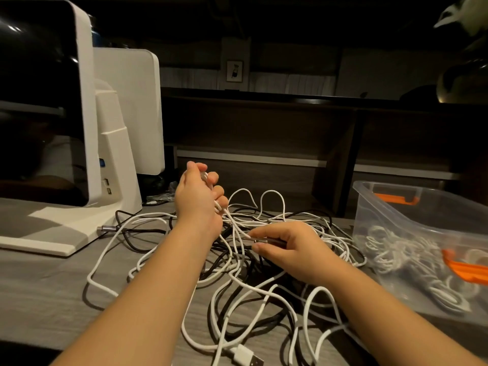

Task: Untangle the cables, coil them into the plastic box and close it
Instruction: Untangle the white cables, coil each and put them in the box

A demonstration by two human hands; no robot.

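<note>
Cables [237, 262], white and black, are lying in a loose tangle across the grey desk [47, 286], filling the middle of the view. Over the far side of the heap the left hand [196, 192] is hovering raised, its fingers curling shut around a bunch of white cable strands that are trailing down into the pile. Lower and nearer, the right hand [287, 247] is resting on the tangle, thumb and forefinger pinching a dark cable end, with a white strand touching the fingertips. A white USB plug [247, 356] is lying at the near edge of the desk. Off to the right, just beside the heap, the clear plastic box [396, 207] with orange latches [464, 268] is standing open, already holding coiled white cables [404, 257]. At the left, two white monitors [87, 107] are standing on the desk.
</note>
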